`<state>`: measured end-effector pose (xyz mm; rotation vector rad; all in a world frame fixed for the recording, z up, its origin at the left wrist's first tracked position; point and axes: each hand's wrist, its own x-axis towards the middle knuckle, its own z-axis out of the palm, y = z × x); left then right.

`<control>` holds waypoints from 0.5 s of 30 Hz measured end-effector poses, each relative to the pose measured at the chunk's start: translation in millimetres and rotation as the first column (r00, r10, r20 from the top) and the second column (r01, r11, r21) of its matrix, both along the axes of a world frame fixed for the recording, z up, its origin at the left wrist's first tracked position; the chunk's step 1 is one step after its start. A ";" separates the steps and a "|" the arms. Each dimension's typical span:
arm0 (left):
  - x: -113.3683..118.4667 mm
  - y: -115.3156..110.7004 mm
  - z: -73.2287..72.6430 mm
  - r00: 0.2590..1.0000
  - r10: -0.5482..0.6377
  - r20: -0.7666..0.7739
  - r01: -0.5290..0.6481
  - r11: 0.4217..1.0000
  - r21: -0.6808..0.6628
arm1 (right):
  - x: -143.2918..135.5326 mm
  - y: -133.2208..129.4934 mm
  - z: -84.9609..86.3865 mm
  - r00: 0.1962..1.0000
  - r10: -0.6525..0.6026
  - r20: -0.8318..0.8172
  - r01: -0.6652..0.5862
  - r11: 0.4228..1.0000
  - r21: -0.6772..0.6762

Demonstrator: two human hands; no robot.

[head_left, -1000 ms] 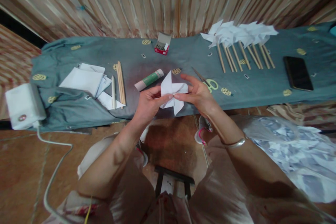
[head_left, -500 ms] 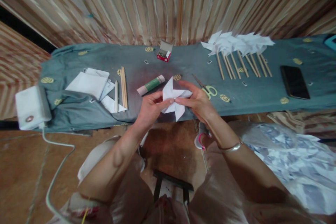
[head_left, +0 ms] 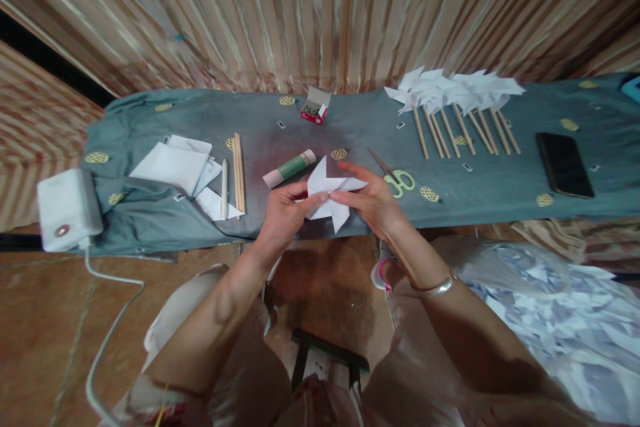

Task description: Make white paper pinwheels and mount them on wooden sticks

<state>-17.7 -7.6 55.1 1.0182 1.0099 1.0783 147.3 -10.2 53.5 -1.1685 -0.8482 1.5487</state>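
Note:
A white folded paper pinwheel (head_left: pixel 330 197) is held between both hands over the table's front edge. My left hand (head_left: pixel 287 213) pinches its left side, thumb near the centre. From the right, my right hand (head_left: pixel 376 200) grips it with the thumb close to the other thumb. Just behind my left hand lies a glue stick (head_left: pixel 290 168) with a green label. Green-handled scissors (head_left: pixel 397 177) rest behind my right hand. Farther left are wooden sticks (head_left: pixel 239 173), a white pen-like stick (head_left: pixel 225 188) and white paper sheets (head_left: pixel 173 167).
Several paper pinwheels on sticks (head_left: pixel 455 90) lie at the back right, with a black phone (head_left: pixel 565 165) beyond. A small red box (head_left: pixel 314 107) stands open at the back. A white corded device (head_left: pixel 69 210) is at left; a bag of paper pieces (head_left: pixel 565 307) is at lower right.
The pinwheel has turned slightly in my fingers, both hands still on it. The table and its objects appear slightly lower in view.

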 end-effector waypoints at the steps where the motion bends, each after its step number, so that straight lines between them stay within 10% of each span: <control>1: -0.6 -0.1 -0.2 1.000 0.000 -0.002 0.000 1.000 -0.001 | -0.5 -0.2 0.4 1.000 -0.005 -0.004 0.005 1.000 -0.008; 15: 1.0 0.8 -2.3 0.999 -0.011 0.030 0.011 1.000 -0.017 | 1.1 -2.1 3.4 1.000 -0.004 0.012 0.004 0.999 -0.046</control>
